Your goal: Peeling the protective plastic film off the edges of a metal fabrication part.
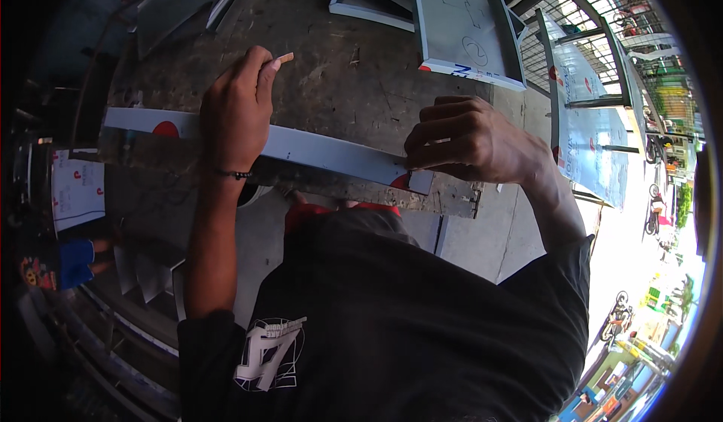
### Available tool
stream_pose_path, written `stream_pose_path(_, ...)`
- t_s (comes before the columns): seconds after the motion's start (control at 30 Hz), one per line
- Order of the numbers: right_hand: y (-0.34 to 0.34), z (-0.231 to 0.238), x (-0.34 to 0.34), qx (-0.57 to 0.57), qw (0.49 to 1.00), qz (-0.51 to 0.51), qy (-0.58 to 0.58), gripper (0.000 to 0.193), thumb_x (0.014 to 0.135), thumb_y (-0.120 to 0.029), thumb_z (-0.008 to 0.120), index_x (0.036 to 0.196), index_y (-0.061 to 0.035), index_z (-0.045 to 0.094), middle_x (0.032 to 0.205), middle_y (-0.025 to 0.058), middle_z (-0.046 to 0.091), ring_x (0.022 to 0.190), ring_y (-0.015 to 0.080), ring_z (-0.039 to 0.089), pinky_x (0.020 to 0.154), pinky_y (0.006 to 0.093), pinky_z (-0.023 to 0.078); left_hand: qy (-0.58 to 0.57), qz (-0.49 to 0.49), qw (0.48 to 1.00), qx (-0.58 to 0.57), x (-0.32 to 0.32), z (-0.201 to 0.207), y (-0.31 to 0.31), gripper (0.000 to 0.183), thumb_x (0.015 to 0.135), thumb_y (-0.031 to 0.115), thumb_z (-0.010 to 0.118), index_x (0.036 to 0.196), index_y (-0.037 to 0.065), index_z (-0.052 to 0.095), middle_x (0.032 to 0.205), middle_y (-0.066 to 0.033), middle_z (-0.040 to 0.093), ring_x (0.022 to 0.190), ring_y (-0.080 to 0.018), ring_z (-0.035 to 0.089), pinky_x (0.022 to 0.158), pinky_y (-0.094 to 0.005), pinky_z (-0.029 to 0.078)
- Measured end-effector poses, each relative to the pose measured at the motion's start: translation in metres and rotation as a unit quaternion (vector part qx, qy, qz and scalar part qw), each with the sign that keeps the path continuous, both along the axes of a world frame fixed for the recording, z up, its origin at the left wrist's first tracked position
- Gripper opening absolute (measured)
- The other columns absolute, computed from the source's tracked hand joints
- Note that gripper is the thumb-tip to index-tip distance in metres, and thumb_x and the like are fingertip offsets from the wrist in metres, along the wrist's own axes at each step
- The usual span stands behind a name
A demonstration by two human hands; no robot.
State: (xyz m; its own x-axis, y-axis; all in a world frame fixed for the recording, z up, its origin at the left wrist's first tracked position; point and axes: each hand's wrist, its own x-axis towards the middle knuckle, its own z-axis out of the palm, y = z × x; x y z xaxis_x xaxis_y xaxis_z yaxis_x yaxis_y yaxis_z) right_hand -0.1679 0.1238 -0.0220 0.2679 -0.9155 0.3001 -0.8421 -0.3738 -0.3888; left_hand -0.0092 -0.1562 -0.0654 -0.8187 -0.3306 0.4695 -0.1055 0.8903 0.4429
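Observation:
A long, narrow grey metal strip [331,149] with red printed patches lies along the near edge of a worn, stained workbench [331,72]. My left hand [235,113] reaches across the strip's left part. Pinched between its thumb and fingers is a small tan stub [285,57], its exact kind unclear. At the strip's right end, my right hand [471,140] is closed, with fingers curled in just above the metal. Whatever those fingers hold, if anything, is hidden, and I cannot tell whether they touch the strip.
A shallow grey metal tray [467,27] with pen marks sits at the bench's far right, beside an angled metal frame [369,0]. Bent sheet pieces [169,8] lie far left. Film-covered panels [591,121] stand right. Another person in blue shorts [75,264] is at left.

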Motion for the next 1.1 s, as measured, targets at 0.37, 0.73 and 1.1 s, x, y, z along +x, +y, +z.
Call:
stream_pose_path(0.37,-0.014,-0.002,0.005,0.105,0.991,0.036,0.076,0.013,0.096,-0.011,0.071,0.103,0.0005,0.072,0.104,0.0096,0.064,0.086,0.0238,0.063,0.074,0.0359,0.057,-0.117,-0.070,0.984,0.112,-0.001,0.002,-0.005,0.017,0.107,0.020,0.063,0.105,0.003,0.060,0.084,-0.0190,0.070,0.082,-0.0443,0.068,0.066,-0.0513,0.048)
stream_pose_path(0.73,-0.036,-0.012,-0.006,0.091,0.991,0.094,0.019,0.013,0.100,-0.008,0.065,0.108,0.0009,0.067,0.109,0.0118,0.065,0.091,0.0268,0.065,0.080,0.0381,0.055,-0.086,-0.106,0.984,0.114,-0.001,-0.005,-0.007,0.018,0.106,0.016,0.064,0.103,-0.001,0.059,0.080,-0.0192,0.065,0.072,-0.0409,0.063,0.065,-0.0449,0.045)
stream_pose_path(1.1,-0.030,-0.012,-0.014,0.127,0.978,0.094,-0.139,0.015,0.092,-0.010,0.078,0.097,0.0015,0.071,0.100,0.0135,0.072,0.091,0.0277,0.073,0.073,0.0401,0.060,-0.093,-0.073,0.988,0.098,-0.002,-0.006,-0.009,0.021,0.106,0.020,0.065,0.102,0.000,0.060,0.077,-0.0188,0.062,0.066,-0.0387,0.057,0.063,-0.0452,0.043)
